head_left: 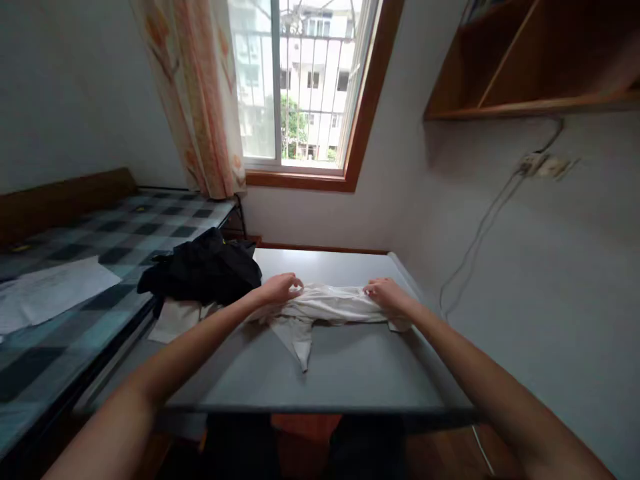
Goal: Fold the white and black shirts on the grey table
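Observation:
A white cloth garment lies bunched lengthwise across the grey-white table. One pointed flap of it, perhaps a sleeve, trails toward the near edge. At its left part, my left hand pinches the upper edge of the fabric with curled fingers. My right hand grips the same far edge near the right end, its fingertips closed on the cloth. Both palms face down, and the fabric right under them is hidden.
A black heap of clothing sits at the table's left, with pale cloth below it. A checked bed with papers stands left. A wall shelf and hanging cable are right; a window is ahead.

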Demonstrator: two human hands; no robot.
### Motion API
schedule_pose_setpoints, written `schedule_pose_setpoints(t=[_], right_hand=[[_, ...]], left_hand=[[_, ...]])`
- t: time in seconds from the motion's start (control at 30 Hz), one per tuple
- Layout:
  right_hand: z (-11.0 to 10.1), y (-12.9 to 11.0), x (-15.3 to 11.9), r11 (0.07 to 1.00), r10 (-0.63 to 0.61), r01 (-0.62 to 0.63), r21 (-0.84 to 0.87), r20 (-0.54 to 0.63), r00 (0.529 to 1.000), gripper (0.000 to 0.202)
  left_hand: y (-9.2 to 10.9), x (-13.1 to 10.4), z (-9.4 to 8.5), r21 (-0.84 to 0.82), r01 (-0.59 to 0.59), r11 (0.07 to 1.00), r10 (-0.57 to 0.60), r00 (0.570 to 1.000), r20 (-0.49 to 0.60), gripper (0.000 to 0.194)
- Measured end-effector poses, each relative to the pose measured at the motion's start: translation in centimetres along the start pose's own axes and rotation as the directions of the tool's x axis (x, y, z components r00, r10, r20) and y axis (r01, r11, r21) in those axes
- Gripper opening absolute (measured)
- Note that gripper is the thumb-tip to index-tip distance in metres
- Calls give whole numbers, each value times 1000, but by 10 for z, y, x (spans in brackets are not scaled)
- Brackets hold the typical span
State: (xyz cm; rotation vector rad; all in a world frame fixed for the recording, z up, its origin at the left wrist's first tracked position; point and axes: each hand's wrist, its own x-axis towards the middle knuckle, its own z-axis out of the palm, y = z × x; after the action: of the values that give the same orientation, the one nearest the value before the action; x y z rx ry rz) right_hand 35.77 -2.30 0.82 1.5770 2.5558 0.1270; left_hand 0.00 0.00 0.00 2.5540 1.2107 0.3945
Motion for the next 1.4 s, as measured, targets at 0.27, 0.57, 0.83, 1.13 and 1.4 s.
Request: schedule_pose_setpoints(t=[0.27,0.57,0.83,1.13,1.4], right_hand=[[6,-6,0,985,167,-168,27,46,985,33],[13,-7,3,982,86,-80,168,-31,996,24],[3,4,14,858,268,-138,494,-201,942,21],[-48,28,18,573,503,17,820,-367,783,32],[-87,32,11,643,458,117,757,-502,734,38]], left_hand=[[0,-3,9,25,106,994,-108,989,99,22],[4,-4,18,30,187,982,-189,977,102,20],[10,-2,-9,-18,149,989,-149,970,-193,18],[8,15,-63,-564,-16,826,-217,914,-344,19],[19,7,-93,-784,25,620,-195,973,-124,46]])
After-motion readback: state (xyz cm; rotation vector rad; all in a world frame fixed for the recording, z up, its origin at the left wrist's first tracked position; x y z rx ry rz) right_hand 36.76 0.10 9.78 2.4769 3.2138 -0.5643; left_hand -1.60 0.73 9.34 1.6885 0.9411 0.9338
